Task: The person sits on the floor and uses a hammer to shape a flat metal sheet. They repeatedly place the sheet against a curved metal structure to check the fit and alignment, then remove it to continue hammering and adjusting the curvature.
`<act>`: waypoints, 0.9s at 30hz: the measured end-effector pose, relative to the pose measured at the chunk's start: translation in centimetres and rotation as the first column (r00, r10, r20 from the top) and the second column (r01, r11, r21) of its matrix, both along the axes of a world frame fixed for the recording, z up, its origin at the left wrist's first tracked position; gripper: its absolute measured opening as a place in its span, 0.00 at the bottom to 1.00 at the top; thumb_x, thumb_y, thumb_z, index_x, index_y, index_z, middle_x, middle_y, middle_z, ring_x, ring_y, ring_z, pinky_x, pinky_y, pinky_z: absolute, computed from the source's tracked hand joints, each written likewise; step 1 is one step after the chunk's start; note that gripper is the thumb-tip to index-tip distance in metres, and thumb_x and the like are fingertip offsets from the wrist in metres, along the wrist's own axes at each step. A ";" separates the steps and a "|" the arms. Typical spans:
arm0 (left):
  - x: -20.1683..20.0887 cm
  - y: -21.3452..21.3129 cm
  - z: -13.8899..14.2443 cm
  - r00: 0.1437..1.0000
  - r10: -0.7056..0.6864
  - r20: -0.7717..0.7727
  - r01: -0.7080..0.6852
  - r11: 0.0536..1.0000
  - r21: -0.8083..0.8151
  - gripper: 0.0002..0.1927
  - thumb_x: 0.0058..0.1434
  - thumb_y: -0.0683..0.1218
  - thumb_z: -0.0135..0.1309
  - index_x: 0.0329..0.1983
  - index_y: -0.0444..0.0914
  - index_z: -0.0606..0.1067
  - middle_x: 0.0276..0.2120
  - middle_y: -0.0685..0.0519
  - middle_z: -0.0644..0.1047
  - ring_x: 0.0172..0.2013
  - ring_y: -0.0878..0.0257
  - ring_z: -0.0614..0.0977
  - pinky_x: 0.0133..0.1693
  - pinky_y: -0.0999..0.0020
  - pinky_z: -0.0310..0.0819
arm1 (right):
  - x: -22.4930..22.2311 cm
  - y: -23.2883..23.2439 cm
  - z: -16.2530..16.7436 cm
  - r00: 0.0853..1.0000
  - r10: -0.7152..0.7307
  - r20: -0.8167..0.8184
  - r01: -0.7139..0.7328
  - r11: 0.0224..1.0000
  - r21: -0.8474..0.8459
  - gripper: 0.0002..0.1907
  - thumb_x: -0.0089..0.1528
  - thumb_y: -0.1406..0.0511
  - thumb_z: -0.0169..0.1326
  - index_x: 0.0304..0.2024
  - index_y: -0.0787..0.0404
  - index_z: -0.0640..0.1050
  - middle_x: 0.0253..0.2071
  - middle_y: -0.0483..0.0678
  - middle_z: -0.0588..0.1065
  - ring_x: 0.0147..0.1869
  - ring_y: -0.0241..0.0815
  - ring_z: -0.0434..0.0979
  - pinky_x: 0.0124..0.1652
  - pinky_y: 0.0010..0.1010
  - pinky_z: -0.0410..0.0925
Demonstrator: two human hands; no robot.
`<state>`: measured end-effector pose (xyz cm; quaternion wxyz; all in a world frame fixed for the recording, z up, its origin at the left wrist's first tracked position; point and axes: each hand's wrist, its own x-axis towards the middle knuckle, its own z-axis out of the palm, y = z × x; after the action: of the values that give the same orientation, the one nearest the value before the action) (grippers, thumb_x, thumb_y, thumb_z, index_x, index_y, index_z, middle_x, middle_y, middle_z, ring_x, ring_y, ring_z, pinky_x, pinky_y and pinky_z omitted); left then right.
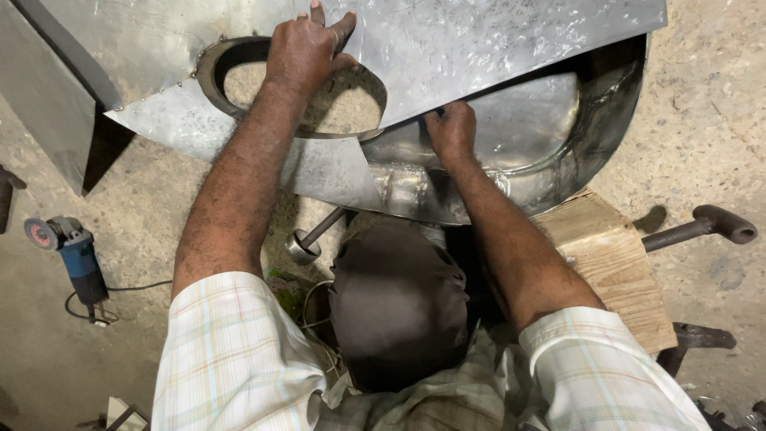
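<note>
A large sheet-metal piece (495, 40) with a round hole ringed by a riveted collar (209, 68) lies tilted across a curved metal basin (558, 152). My left hand (307, 48) presses flat on the sheet at the hole's far rim, fingers apart. My right hand (451, 132) is curled under the sheet's lower edge, gripping it above the basin's inside. Both forearms reach forward from checked shirt sleeves. My knee in dark cloth (399, 303) sits below the basin.
A wooden block (614, 255) supports the basin at right. A hammer (307, 243) lies under the sheet near my knee. A blue angle grinder (76, 255) with cord rests on the concrete floor at left. An iron tool (702, 227) lies at right.
</note>
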<state>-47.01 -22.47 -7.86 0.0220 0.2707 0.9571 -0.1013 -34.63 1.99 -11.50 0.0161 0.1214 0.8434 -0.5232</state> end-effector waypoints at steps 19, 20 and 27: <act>0.1 0.1 0.0 0.996 -0.039 -0.076 0.040 0.999 0.002 0.38 0.51 0.68 0.64 0.66 0.57 0.75 0.43 0.43 0.83 0.36 0.53 0.86 0.31 0.59 0.84 | -1.1 -1.4 3.3 0.981 -0.042 0.190 0.033 0.998 0.049 0.09 0.58 0.69 0.66 0.40 0.65 0.84 0.37 0.54 0.84 0.40 0.49 0.86 0.42 0.38 0.77; 0.1 0.1 0.0 0.998 -0.033 -0.059 0.033 0.999 0.004 0.38 0.52 0.68 0.64 0.66 0.57 0.75 0.44 0.42 0.82 0.35 0.53 0.86 0.31 0.59 0.84 | -1.1 -1.6 3.2 0.996 -0.067 0.053 0.066 0.998 0.018 0.11 0.56 0.70 0.66 0.42 0.65 0.83 0.38 0.55 0.84 0.42 0.50 0.86 0.43 0.38 0.76; 0.3 -0.3 -0.1 0.998 -0.043 -0.056 0.044 0.999 0.016 0.37 0.54 0.68 0.65 0.68 0.57 0.74 0.44 0.44 0.83 0.36 0.54 0.86 0.34 0.59 0.84 | -1.2 -1.0 2.4 1.000 0.004 0.016 -0.002 0.995 -0.101 0.14 0.57 0.69 0.66 0.45 0.67 0.82 0.44 0.55 0.83 0.49 0.50 0.85 0.48 0.37 0.76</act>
<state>-46.72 -22.75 -7.98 -0.0092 0.2886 0.9521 -0.1012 -35.81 1.01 -9.05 0.0297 0.1234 0.8159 -0.5641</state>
